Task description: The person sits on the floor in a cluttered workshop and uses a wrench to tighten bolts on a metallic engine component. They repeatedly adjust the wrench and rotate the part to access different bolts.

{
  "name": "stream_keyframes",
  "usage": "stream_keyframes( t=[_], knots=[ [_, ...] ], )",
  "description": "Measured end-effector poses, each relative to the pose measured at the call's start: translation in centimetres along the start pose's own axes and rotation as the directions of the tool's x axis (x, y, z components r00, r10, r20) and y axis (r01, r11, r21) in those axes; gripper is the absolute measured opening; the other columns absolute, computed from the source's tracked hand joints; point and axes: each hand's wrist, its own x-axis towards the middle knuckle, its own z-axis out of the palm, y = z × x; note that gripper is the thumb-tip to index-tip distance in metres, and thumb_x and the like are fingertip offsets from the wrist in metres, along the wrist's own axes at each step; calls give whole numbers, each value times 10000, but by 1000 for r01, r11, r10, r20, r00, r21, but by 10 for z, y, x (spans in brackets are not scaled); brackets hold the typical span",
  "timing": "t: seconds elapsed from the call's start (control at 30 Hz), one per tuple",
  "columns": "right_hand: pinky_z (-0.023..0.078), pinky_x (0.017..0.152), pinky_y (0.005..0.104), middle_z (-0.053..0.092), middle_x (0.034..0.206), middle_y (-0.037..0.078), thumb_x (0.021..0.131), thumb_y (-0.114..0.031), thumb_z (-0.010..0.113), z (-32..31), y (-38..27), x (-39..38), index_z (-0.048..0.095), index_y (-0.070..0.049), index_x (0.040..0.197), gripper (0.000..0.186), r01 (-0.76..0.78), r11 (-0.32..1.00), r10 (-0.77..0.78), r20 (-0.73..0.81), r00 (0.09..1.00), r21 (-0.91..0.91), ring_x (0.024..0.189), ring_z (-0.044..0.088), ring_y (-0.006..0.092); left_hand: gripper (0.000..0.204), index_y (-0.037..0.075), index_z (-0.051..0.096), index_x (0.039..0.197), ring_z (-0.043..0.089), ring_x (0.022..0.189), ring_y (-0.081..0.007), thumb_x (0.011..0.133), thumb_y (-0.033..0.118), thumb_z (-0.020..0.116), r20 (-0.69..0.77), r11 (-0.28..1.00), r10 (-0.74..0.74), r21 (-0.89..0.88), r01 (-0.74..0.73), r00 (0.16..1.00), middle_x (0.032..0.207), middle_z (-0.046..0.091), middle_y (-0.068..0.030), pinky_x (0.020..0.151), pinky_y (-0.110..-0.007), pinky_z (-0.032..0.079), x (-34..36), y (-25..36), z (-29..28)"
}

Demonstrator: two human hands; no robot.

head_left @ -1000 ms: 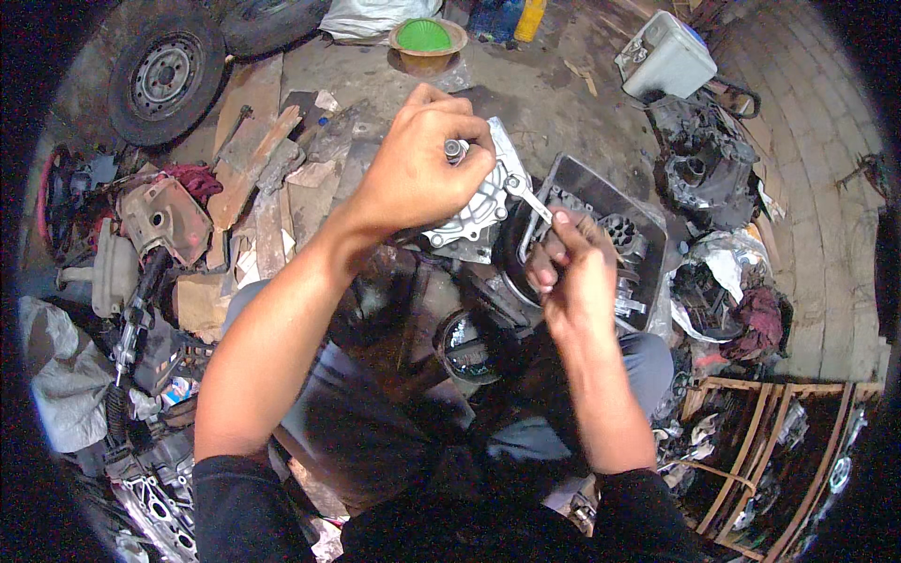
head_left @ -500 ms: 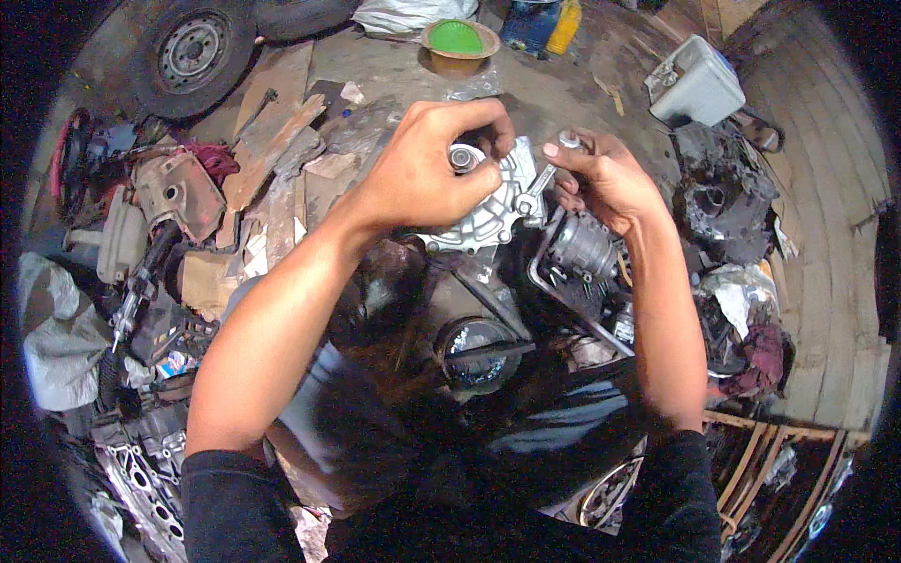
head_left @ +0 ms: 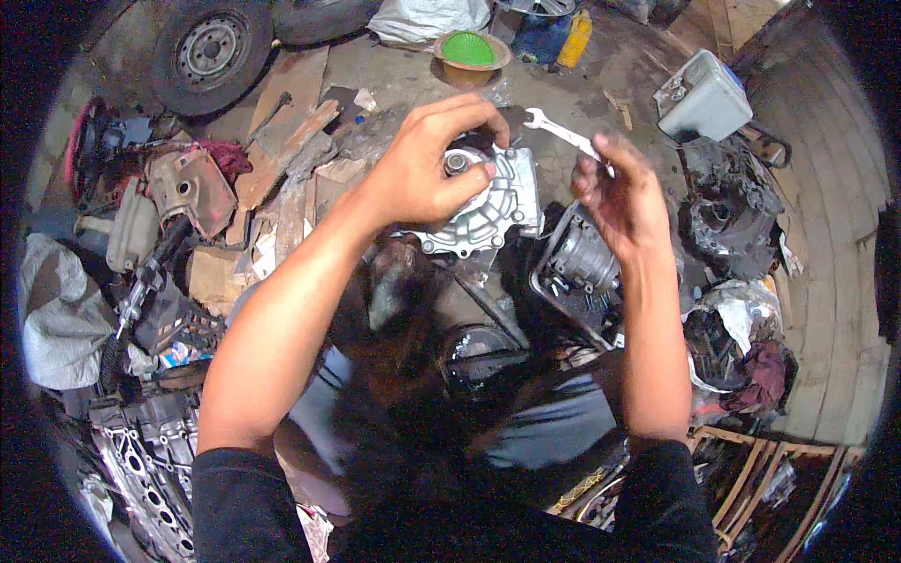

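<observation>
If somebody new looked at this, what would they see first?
Probably the silver metal casing near the middle, with the left hand curled over part of it. Then the wrench in the right hand, and the bright green thing in the brown bowl at the top.

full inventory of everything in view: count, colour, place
Wrench: 1, silver, upper right of centre
Ribbed housing: 1, silver-grey, centre
Tray: 1, dark, right of centre
Cylindrical part: 1, grey, in tray
Round part: 1, black, below centre
Tyres: 2, black, upper left
Basin: 1, tan, top centre
Bowl-like piece: 1, green, in basin
Sack: 1, white, top
Box: 1, pale grey, upper right
Grimy casting: 1, black, right
Rags: 2, dark red, left and right
Boards: several, brown, left
Bag: 1, grey, far left
Holed casting: 1, grey, lower left
Slatted frame: 1, brown, lower right
Other scrap: uncountable, mixed, both sides
Left hand: 1, bare, curled at housing
Right hand: 1, bare, holding wrench
Sleeves: 2, black, lower edge
</observation>
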Motion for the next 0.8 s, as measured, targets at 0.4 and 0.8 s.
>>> stream_keyframes(
  t=[0.4,0.8],
  knots=[
    [373,418,274,472,595,27,1037,-235,458,53,60,-126,457,-18,1134,238,-78,894,2,-169,986,-442,438,454,133,293,47,762,932,596,993,-288,709,118,585,263,990,8,-140,30,965,956,724,-99,970,-390,452,6,-3,-3],
    [375,397,278,502,584,26,1043,-129,449,61,80,-126,437,-34,1134,132,-68,889,-6,-161,987,-453,416,466,110,425,71,754,1103,471,1036,-203,745,78,525,383,970,-34,-209,123,923,871,768,-29,1018,-335,381,13,4,-5]
  ],
)
